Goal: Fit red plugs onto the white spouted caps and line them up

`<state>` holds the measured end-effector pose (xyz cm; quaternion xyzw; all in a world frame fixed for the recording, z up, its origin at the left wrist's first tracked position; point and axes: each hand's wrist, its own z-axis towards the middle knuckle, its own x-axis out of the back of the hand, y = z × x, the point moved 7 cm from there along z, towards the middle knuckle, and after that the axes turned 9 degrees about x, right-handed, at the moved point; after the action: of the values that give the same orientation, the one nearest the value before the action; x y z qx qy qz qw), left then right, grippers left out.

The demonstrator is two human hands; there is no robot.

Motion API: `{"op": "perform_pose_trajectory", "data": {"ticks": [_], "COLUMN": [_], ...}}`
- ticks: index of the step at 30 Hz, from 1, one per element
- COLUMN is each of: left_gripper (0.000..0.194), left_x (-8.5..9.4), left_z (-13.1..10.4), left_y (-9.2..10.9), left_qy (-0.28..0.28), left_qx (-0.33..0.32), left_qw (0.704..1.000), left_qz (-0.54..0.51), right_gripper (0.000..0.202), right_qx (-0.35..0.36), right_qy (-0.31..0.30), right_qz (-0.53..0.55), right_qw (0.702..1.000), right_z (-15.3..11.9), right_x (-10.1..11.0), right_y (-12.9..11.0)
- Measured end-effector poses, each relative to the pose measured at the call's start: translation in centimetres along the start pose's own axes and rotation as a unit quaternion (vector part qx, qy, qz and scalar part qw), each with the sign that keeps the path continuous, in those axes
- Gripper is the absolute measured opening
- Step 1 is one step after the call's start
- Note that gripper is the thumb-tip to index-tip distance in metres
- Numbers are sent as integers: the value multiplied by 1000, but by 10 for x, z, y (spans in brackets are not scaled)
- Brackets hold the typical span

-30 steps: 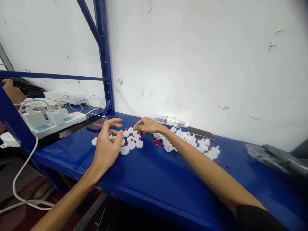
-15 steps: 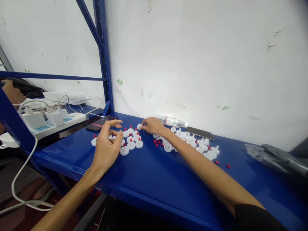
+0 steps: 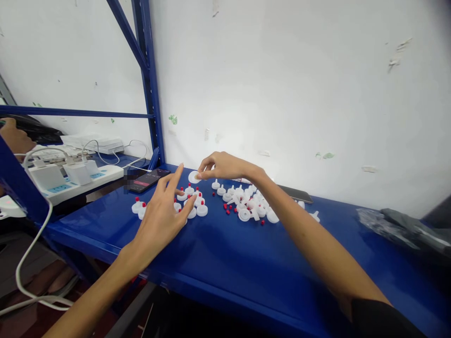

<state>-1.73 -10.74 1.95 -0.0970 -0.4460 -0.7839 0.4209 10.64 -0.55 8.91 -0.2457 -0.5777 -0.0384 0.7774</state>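
My right hand (image 3: 225,166) is raised above the blue shelf (image 3: 246,263) and pinches a white round cap (image 3: 194,177) between thumb and fingers. My left hand (image 3: 164,213) hovers with fingers spread over a group of white caps with red tips (image 3: 197,204); I see nothing in it. To the right lies a heap of white caps without tips (image 3: 246,202), with loose red tips (image 3: 230,211) scattered beside it.
A dark phone (image 3: 146,180) lies at the shelf's back left, a second phone (image 3: 294,194) and a partly hidden water bottle behind the heap. A white power strip (image 3: 70,180) with chargers sits left. Another person's hand (image 3: 14,138) shows far left. Grey plastic (image 3: 405,230) lies right.
My right hand lifted from the shelf with a white cap and moved up and left. My left hand's fingers spread out. The camera tilted slightly.
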Motion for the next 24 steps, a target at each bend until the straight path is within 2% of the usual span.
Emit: {"op": "perform_pose_trajectory", "data": {"ticks": [3, 6, 9, 12, 15, 18, 24], "left_gripper": [50, 37, 32, 34, 41, 45, 43], "left_x": [6, 16, 23, 27, 25, 19, 11], "left_z": [8, 22, 41, 60, 71, 72, 69], "left_y": [14, 27, 34, 37, 30, 24, 18], "left_qy": [7, -2, -22, -25, -31, -61, -121], "left_qx": [-48, -50, -8, 27, 68, 84, 81], "left_qw": [998, 996, 993, 993, 992, 988, 980], "left_qz": [39, 77, 117, 110, 103, 116, 138], "right_gripper": [29, 33, 38, 30, 14, 8, 19], "right_qx": [33, 49, 20, -72, -139, -168, -188], "right_qy": [-35, -28, 4, 15, -10, -24, -56], "right_qz": [-10, 13, 43, -45, -119, -171, -238], "right_qw": [999, 998, 999, 996, 983, 971, 951], "right_z": [-4, -6, -7, -6, -2, 2, 2], "right_x": [4, 9, 13, 7, -13, -33, -53], "right_y": [-28, -31, -8, 27, 52, 63, 65]}}
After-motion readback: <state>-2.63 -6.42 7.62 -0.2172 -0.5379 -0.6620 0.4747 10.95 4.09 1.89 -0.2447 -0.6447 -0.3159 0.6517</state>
